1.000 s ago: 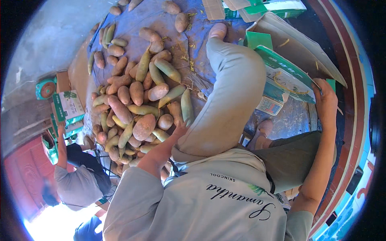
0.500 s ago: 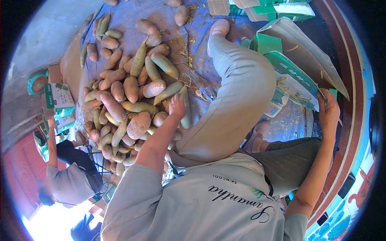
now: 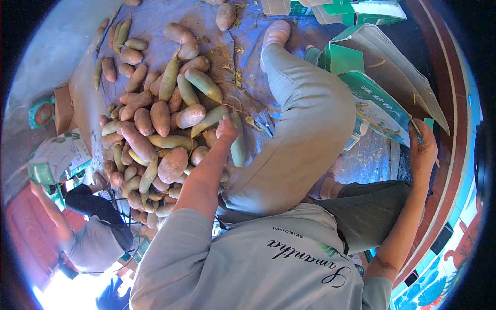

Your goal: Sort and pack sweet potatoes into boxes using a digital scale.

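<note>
My left hand (image 3: 226, 128) is down at the right edge of a heap of large root vegetables, its fingers drawn together. It lies against a long greenish root (image 3: 237, 142), with another pale green root (image 3: 213, 119) just to its left. Whatever the fingers hold is hidden. On the right, my right hand (image 3: 423, 144) grips the near edge of an open green-and-white cardboard box (image 3: 380, 106). A pale curved strip shows on the box's side. The heap mixes pinkish-brown tubers (image 3: 172, 165) with longer green ones.
A blue sheet (image 3: 253, 57) lies under the heap. My bent leg (image 3: 310, 119) stands between the heap and the box. More cartons (image 3: 356, 13) sit at the far right. At left, another person (image 3: 98, 240) handles a carton (image 3: 57, 155) near a green-framed scale or fan (image 3: 41, 113).
My left hand's fingers have gone from spread to drawn together at the green root. My right hand stays on the box edge. The other person's carton has been lifted and tilted.
</note>
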{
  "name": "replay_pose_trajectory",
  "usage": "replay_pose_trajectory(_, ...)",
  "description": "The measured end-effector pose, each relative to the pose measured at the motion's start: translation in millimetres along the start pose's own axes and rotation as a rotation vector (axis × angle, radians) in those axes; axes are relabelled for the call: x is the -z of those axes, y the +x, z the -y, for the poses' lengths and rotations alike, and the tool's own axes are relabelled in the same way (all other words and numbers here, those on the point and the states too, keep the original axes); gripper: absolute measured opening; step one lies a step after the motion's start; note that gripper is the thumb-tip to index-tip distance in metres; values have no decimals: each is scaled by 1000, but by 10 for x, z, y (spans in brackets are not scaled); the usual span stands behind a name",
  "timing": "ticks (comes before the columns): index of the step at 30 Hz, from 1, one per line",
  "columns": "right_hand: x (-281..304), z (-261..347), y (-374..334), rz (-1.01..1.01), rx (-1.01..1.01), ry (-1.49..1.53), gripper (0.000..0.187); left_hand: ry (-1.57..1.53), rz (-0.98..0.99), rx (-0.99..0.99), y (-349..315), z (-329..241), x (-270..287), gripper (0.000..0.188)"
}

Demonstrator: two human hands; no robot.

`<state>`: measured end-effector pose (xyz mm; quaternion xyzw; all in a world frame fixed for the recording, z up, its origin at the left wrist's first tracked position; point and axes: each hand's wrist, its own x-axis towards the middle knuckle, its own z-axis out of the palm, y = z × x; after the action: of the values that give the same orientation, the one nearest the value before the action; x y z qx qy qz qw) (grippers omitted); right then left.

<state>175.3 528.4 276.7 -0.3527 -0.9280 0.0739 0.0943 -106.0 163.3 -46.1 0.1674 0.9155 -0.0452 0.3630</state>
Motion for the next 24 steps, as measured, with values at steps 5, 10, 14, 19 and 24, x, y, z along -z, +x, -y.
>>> replay_pose_trajectory(5,-8,-21,-27,-29,-1,-2,15,-88,186,83,-50,-105,-65,72)
replay_pose_trajectory(10,-24,45,28,-16,1,16,14,-90,218,-4,9,55,-28,76)
replay_pose_trajectory(14,138,4,-3,13,-29,-14,15,-262,73,-133,-233,-49,282,76)
replay_pose_trajectory(19,82,8,-8,-25,106,33,17,-699,-97,-256,-463,102,916,66)
replay_pose_trajectory(24,16,68,-45,-141,185,58,10,-935,-531,-495,-863,-120,2065,64)
